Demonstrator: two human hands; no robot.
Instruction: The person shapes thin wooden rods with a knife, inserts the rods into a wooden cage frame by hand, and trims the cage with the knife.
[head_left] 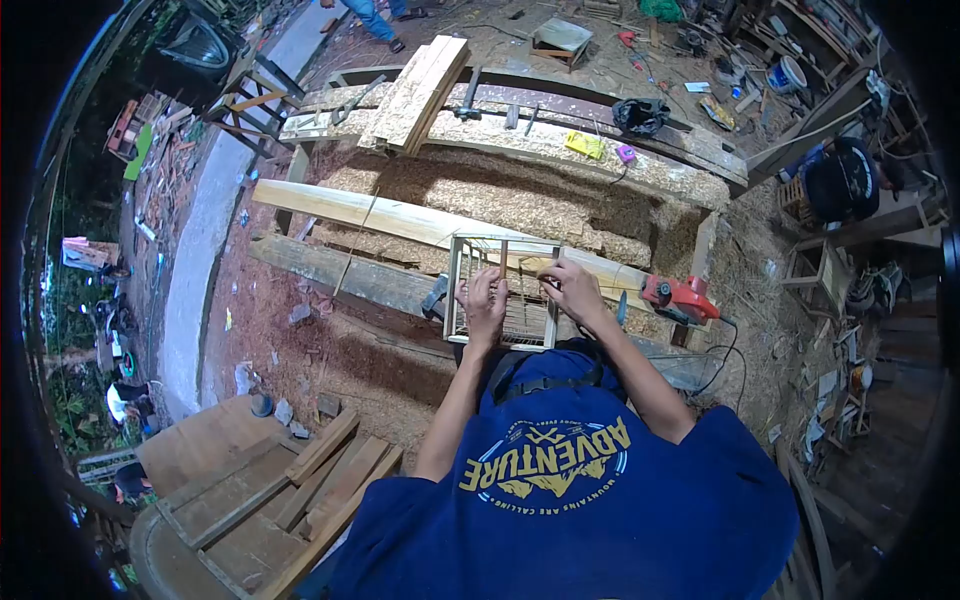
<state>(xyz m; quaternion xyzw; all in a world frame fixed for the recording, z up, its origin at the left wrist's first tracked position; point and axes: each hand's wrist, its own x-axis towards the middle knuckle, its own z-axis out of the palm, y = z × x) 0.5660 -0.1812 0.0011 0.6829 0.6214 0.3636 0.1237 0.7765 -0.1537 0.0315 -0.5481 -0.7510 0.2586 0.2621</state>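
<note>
A small box-shaped wooden frame with thin bars, like a cage, rests at my lap against the near edge of the workbench. My left hand is over its left half, fingers curled at the lower end of a narrow brown wooden strip. At the cage's right side is my right hand, its thumb and fingers pinched together by the upper right post. Whatever is between those fingertips is too small to make out. A hammer-like tool lies just left of the cage.
A red power tool with a black cord sits on the bench to the right. Long planks cross the bench. Farther back are stacked boards, a yellow item, a purple tape measure and a black bag.
</note>
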